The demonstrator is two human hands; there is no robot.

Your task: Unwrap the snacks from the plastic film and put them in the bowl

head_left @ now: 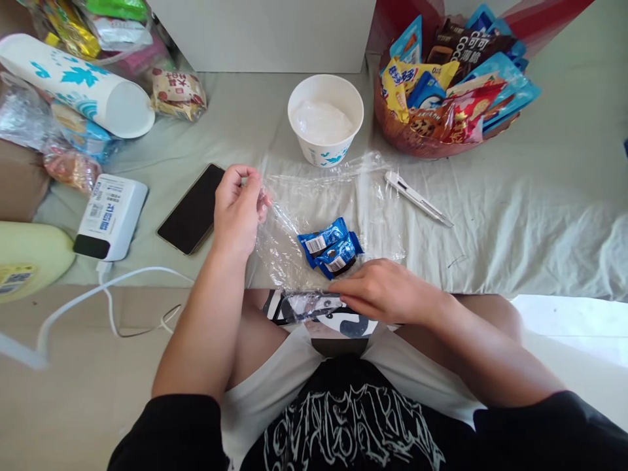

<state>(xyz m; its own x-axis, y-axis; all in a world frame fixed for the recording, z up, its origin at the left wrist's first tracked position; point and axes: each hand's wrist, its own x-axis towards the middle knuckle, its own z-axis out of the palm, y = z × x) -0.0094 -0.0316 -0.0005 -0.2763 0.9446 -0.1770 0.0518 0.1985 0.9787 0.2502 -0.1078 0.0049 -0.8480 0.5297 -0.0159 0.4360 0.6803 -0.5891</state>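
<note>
Both hands work a clear plastic bag spread at the near edge of the grey sheet-covered surface. Left hand pinches the bag's upper left edge; right hand presses its near edge, fingers curled. Two small blue snack packets lie inside. A white paper cup stands beyond the bag.

bare sheet right, cutter (thin) between

"COO" on brown snack packet, basket
</note>
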